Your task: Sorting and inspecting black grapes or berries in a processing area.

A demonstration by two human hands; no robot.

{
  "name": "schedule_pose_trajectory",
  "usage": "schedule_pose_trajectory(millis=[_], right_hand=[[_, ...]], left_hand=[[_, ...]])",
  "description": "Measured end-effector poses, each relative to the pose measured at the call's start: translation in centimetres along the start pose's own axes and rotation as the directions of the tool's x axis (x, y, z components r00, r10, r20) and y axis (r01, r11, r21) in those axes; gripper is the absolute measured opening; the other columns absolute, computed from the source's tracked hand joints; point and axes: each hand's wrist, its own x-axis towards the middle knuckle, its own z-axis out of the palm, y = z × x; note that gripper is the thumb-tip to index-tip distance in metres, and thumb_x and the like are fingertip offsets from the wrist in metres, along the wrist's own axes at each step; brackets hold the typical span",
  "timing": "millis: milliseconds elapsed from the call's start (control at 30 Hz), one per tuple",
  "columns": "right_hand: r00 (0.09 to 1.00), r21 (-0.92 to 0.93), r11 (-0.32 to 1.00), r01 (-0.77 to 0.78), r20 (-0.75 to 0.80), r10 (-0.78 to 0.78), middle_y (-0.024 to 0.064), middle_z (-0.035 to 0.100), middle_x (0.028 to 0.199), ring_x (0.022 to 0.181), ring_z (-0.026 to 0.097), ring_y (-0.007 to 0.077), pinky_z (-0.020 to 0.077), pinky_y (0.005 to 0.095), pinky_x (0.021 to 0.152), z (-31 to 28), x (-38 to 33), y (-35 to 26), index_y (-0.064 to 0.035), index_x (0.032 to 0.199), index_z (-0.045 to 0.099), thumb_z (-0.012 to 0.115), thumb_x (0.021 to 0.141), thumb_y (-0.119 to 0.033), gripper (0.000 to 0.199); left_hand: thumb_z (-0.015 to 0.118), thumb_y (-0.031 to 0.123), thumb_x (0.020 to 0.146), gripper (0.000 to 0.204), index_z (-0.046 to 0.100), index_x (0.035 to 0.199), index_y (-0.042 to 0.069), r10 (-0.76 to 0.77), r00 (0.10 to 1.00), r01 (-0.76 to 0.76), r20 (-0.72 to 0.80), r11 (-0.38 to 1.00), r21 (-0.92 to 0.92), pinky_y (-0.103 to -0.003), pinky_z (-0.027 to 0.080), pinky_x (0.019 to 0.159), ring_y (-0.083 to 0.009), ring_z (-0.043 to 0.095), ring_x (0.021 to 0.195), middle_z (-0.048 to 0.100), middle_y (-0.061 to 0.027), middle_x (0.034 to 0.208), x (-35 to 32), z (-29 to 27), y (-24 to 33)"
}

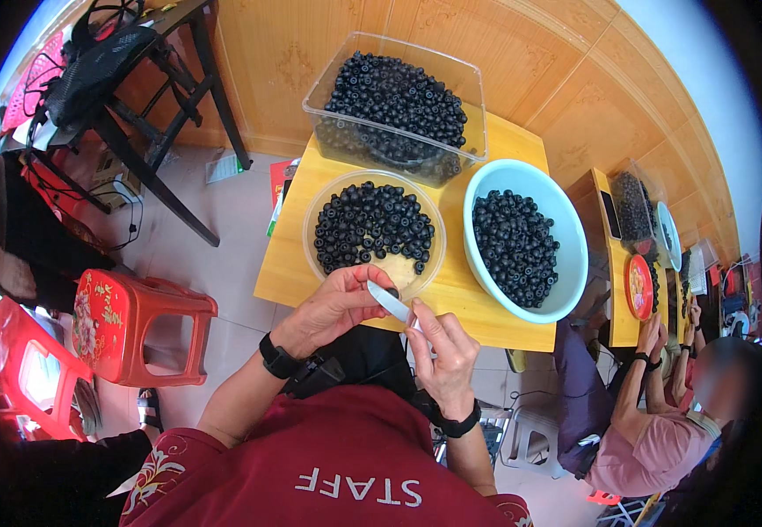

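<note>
My left hand (339, 304) is closed, pinching a small black ring-shaped piece (391, 292) that is mostly covered by fingers and blade. In my right hand (448, 356) is a small knife with a pale blade (387, 301), gripped near its handle end. The blade lies against or close to the piece; contact cannot be made out. Just beyond both hands stands a round clear tub (442, 230) of black pieces, part of its bottom showing near me. To its right is a light blue basin (576, 290) filled with similar black pieces.
A clear rectangular bin (479, 132) heaped with black pieces stands at the back of the yellow table (289, 255). A red stool (148, 325) and a dark-legged table (157, 180) are on the left. At right, another person (653, 439) works at a second table (623, 307).
</note>
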Motion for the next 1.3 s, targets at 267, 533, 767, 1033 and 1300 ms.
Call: schedule_pose_trajectory(millis=[267,533,767,1033,1300], right_hand=[[1.0,0.005,1.0,0.01,0.02,-0.01,0.0068,0.054,0.068,0.058,0.058,0.0219,0.0468,0.0333,0.053,0.0,0.1,0.1,-0.0065,0.11,0.067,0.074,0.074,-0.008,0.036],[0.999,0.029,0.999,0.018,0.045,-0.019,0.0065,0.053,0.067,0.057,0.058,0.0217,0.0462,0.0337,0.052,0.1,0.0,0.4,-0.007,0.109,0.067,0.074,0.074,-0.009,0.036],[0.987,-0.016,0.987,-0.161,0.016,0.161,0.0095,0.058,0.071,0.056,0.058,0.0245,0.046,0.0345,0.052,1.4,0.3,4.4,-0.0037,0.108,0.066,0.065,0.082,-0.007,0.026],[0.961,0.026,0.96,-0.277,0.005,0.277,0.0124,0.06,0.072,0.057,0.059,0.0242,0.0458,0.0335,0.053,0.3,-1.5,4.0,-0.0005,0.106,0.066,0.062,0.086,-0.008,0.022],[0.919,-0.013,0.919,-0.394,-0.021,0.393,0.0155,0.061,0.073,0.06,0.06,0.0307,0.0463,0.0379,0.055,-0.4,-6.2,5.0,-0.0033,0.104,0.067,0.06,0.087,-0.011,0.02]], left_hand=[[0.068,0.01,0.083,0.021,0.058,0.1,0.005,-0.013,0.999,0.014,-0.045,1.0,0.026,-0.027,0.051,0.081,-0.0135,0.062,0.09,0.063,-0.0057,0.1,-0.1,0.0,0.1],[0.066,0.008,0.085,0.018,0.058,0.1,0.004,-0.013,0.999,0.015,-0.032,0.999,0.044,-0.028,0.052,0.08,-0.0138,0.062,0.089,0.063,-0.0051,0.098,-0.4,-0.4,0.3],[0.066,0.004,0.084,0.011,0.06,0.093,0.004,-0.056,0.997,0.06,-0.059,0.996,0.066,-0.026,0.054,0.073,-0.0135,0.064,0.075,0.065,-0.0055,0.088,-1.6,1.4,2.3],[0.067,0.005,0.084,0.012,0.059,0.093,0.003,-0.08,0.99,0.089,-0.12,0.994,0.07,-0.024,0.053,0.07,-0.012,0.064,0.073,0.064,-0.0042,0.085,0.0,0.9,1.9],[0.061,0.004,0.088,0.017,0.057,0.104,-0.002,-0.069,0.997,0.08,-0.043,0.926,0.37,-0.028,0.052,0.084,-0.0195,0.064,0.091,0.061,-0.0095,0.103,10.1,5.4,1.3]])
